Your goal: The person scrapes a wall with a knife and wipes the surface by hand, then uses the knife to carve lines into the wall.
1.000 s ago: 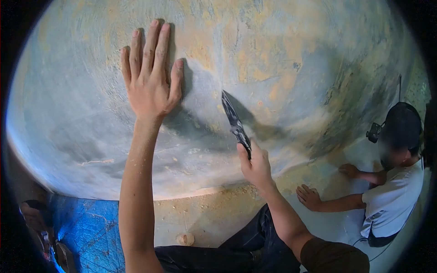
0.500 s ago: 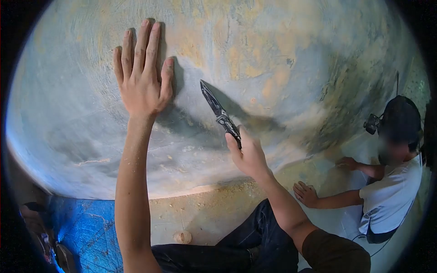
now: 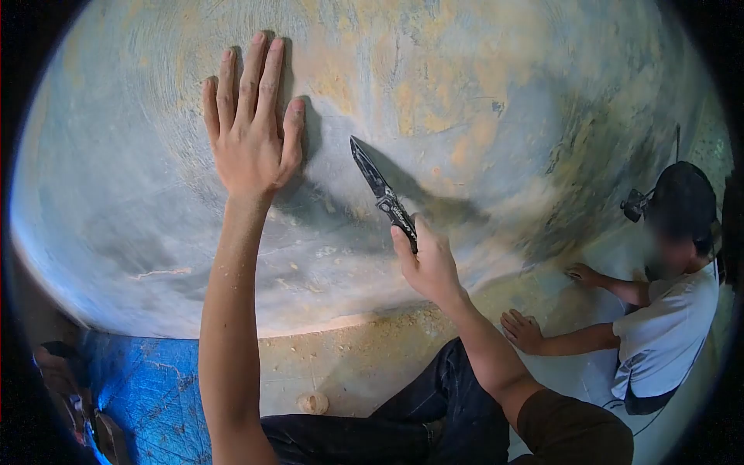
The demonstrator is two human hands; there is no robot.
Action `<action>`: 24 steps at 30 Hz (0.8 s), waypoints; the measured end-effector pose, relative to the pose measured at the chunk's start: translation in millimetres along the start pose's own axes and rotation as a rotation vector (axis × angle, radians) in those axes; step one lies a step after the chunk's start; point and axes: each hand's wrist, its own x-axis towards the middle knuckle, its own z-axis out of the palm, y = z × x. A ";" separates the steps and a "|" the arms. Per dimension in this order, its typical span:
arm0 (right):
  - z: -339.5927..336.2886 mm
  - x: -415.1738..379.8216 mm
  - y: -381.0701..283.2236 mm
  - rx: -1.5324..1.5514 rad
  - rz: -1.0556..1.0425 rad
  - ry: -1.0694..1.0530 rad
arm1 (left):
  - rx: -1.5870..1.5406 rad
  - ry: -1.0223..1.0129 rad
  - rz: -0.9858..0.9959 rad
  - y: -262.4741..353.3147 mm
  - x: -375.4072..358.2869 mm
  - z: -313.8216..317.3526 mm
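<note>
My left hand (image 3: 252,132) lies flat with fingers spread on a large curved surface (image 3: 449,101), mottled grey, blue and ochre. My right hand (image 3: 428,262) is closed around the handle of a black folding knife (image 3: 380,190), its blade opened out. The blade points up and to the left, its tip at or close to the surface, a little right of my left thumb. Whether the tip touches cannot be made out. Part of the handle is hidden inside my right fingers.
At the right another person (image 3: 670,310) in a white shirt and dark cap leans with both hands low. A blue sheet (image 3: 147,387) covers the floor at lower left. Dust and crumbs lie along the surface's base, with a small round pale piece (image 3: 313,402) near my legs.
Both of my hands and the knife appear slightly farther right in the view. My left hand stays flat, my right hand keeps its hold, and the other person's far hand has shifted slightly left.
</note>
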 end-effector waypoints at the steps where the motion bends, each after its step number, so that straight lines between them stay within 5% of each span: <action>1: 0.4 1.3 -1.3 0.010 0.009 -0.008 | 0.000 0.001 0.001 -0.6 0.5 -0.6; 24: 1.8 -1.6 0.7 0.008 -0.027 0.022 | -0.004 0.017 0.012 -0.5 -0.7 1.0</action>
